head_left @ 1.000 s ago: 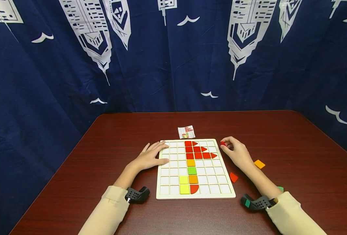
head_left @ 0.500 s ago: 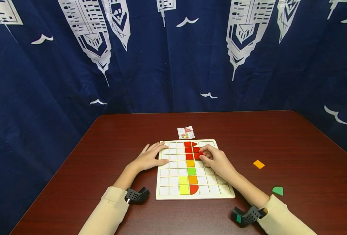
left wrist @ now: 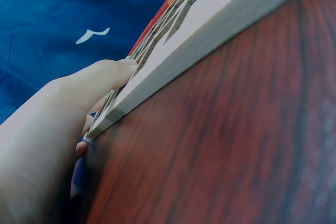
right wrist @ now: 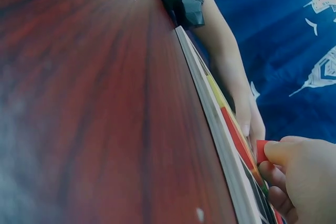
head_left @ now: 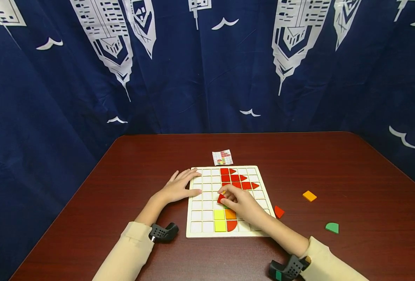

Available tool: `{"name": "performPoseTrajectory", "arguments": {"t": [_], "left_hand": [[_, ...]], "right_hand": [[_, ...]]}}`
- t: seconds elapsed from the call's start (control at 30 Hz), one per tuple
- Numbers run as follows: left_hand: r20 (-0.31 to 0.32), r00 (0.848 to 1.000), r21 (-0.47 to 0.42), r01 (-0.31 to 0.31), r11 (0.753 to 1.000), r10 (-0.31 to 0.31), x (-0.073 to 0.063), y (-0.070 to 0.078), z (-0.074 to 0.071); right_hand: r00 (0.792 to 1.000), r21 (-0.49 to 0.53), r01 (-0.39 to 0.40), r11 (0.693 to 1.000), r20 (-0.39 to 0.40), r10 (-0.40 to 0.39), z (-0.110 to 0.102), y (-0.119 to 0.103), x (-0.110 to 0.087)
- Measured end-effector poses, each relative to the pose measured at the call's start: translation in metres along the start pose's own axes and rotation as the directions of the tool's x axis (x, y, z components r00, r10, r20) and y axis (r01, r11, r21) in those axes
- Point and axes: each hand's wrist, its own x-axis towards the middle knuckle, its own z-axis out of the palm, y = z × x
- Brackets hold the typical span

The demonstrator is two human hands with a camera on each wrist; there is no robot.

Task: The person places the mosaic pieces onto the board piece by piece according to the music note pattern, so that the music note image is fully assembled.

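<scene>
A white gridded board (head_left: 197, 226) with a pale wooden frame lies on the table. Red squares and red pointed pieces fill cells along its far rows, with yellow (head_left: 220, 226), orange (head_left: 230, 214) and rounded red pieces (head_left: 231, 225) nearer the front. My right hand (head_left: 244, 203) is over the middle of the board and pinches a red piece (head_left: 220, 199) between thumb and fingertips; its corner also pokes out in the right wrist view (right wrist: 261, 150). My left hand (head_left: 176, 190) rests on the board's left edge, fingers spread, thumb (left wrist: 113, 72) on the rim.
Right of the board lie a red piece (head_left: 279, 211), an orange square (head_left: 309, 196) and a green rounded piece (head_left: 332, 228). A small printed pattern card (head_left: 223, 157) sits just beyond the board's far edge. A dark blue cloth (head_left: 179, 78) hangs behind the table.
My right hand has carried the red piece from beyond the board's right edge leftward and nearer, to the board's middle. My left hand has stayed in place.
</scene>
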Motion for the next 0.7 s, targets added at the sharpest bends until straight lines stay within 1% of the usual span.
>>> {"name": "performPoseTrajectory", "arguments": {"t": [0.23, 0.5, 0.7], "left_hand": [[-0.004, 1.0, -0.002, -0.002, 1.0, 0.002, 0.0002, -0.0007, 0.0003], [-0.002, 1.0, 0.001, -0.003, 1.0, 0.003, 0.0001, -0.0011, -0.0001], [0.0, 1.0, -0.006, 0.001, 1.0, -0.001, -0.0002, 0.0004, -0.0002]], "right_hand": [[0.998, -0.009, 0.033, 0.999, 0.047, -0.033, 0.0027, -0.0017, 0.0009], [0.997, -0.045, 0.057, 0.997, 0.056, -0.054, 0.0049, -0.0032, 0.0017], [0.995, -0.069, 0.092, 0.993, 0.053, -0.089, 0.0077, -0.0022, 0.0018]]}}
